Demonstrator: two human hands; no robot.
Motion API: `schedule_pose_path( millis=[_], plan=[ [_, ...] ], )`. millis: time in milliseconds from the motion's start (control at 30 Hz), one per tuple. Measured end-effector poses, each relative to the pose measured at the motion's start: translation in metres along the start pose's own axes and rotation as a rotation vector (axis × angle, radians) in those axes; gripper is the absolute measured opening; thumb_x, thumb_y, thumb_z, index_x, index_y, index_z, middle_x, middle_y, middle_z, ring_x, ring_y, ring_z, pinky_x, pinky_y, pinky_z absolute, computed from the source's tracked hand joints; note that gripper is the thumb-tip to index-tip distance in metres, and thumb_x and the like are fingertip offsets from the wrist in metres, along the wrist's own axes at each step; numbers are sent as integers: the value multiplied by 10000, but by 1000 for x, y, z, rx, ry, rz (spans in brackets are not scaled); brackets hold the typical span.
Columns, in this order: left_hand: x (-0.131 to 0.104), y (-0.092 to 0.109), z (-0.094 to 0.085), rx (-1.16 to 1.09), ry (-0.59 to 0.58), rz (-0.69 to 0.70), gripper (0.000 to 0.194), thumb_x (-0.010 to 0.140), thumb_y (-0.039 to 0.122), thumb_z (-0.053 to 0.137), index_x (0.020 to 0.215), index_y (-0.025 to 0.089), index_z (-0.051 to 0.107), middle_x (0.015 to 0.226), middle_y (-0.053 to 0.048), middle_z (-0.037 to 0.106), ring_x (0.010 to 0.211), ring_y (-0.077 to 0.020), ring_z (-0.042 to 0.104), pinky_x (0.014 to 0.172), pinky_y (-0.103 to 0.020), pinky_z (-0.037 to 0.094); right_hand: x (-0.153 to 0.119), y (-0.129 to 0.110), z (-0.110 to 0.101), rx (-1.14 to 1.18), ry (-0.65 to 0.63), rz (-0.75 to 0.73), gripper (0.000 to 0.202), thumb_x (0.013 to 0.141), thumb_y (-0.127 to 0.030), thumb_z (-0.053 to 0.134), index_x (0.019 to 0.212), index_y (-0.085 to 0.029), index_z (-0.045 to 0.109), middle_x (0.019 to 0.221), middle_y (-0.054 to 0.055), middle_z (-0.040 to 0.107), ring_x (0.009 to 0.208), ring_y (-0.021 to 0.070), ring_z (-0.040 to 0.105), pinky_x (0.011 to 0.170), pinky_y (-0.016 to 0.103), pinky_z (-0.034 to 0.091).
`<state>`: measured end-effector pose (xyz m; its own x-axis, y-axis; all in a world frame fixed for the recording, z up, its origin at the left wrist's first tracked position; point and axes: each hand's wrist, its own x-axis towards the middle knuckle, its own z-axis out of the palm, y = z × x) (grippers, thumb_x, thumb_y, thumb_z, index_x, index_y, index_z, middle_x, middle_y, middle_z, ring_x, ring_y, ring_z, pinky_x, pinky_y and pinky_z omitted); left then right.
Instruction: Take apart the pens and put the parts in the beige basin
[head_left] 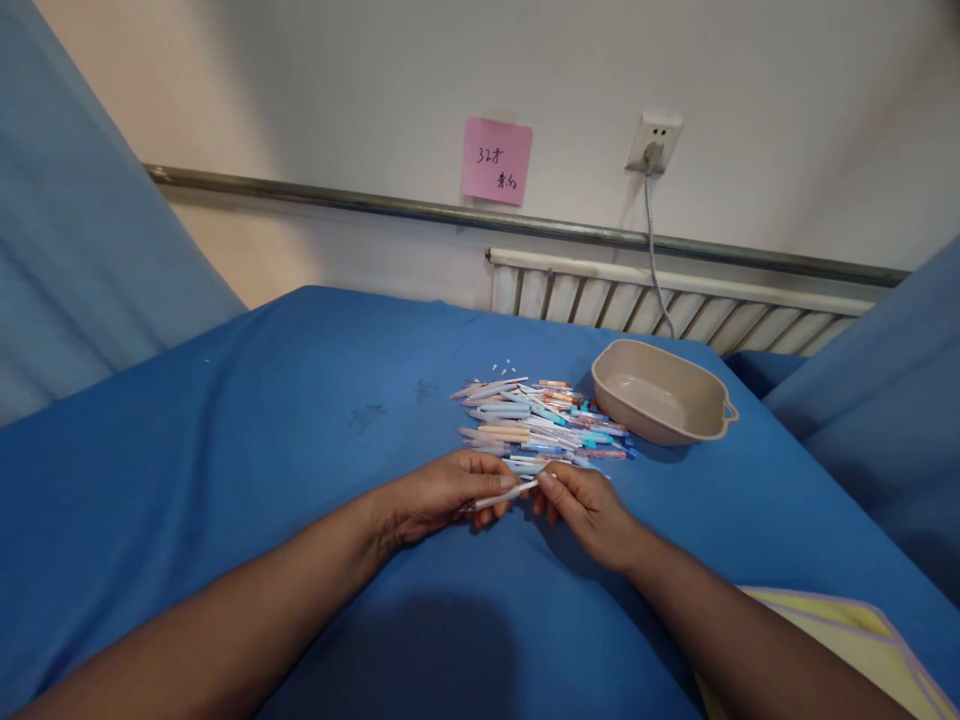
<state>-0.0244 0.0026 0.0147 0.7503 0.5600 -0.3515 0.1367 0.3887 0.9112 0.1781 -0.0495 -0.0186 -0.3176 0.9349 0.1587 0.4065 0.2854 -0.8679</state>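
I see the slim white pen-like piece (516, 491) between two hands, its long axis lying nearly from nine to three o'clock, the right end a little higher. The left hand (446, 488) pinches it under the thumb; the right hand (589, 508) has thumb and forefinger closed at the other end, so neither is nearer. The forearms enter from eight and four o'clock. The pen pile (501, 409) is at twelve, the beige basin (637, 420) near two.
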Motion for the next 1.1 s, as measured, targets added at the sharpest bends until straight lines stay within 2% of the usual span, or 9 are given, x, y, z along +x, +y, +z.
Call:
schedule_pose_path(
  millis=[267, 467, 567, 700, 1100],
  plan=[
    [-2, 0, 1, 41, -16, -24, 291, 746, 378, 683, 870, 116, 657, 604, 7, 604, 494, -66, 494, 497, -177, 381, -1, -6, -1, -108, -44, -44, 411, 964, -400, 324, 742, -164, 578, 650, 0, 570, 619, 102, 531, 608, 209, 381],
    [-12, 2, -4, 202, -235, -132, 245, 735, 314, 698, 900, 135, 675, 549, 19, 619, 410, -51, 456, 402, -145, 332, -11, -19, 0, -212, -331, -99, 416, 955, -409, 346, 717, -162, 582, 657, -4, 604, 580, 81, 517, 555, 185, 336],
    [-14, 5, -7, 288, -322, -163, 224, 746, 307, 687, 897, 142, 681, 546, 24, 614, 402, -45, 448, 402, -137, 349, -14, -25, 1, -335, -407, -148, 441, 943, -438, 360, 677, -159, 575, 606, -9, 585, 517, 70, 451, 506, 196, 278],
    [-14, 7, -7, 353, -334, -189, 203, 743, 295, 677, 887, 152, 682, 546, 30, 608, 401, -46, 453, 396, -131, 359, -14, -29, 2, -440, -404, -210, 426, 937, -427, 380, 670, -159, 576, 629, -1, 600, 530, 73, 434, 507, 213, 246],
    [-16, 9, 2, 464, -297, -198, 204, 732, 326, 658, 862, 171, 676, 529, 37, 582, 394, -59, 425, 391, -151, 330, -18, -33, 4, -471, -359, -273, 400, 938, -400, 390, 681, -176, 600, 660, 10, 629, 533, 91, 469, 504, 237, 250]
  ],
)
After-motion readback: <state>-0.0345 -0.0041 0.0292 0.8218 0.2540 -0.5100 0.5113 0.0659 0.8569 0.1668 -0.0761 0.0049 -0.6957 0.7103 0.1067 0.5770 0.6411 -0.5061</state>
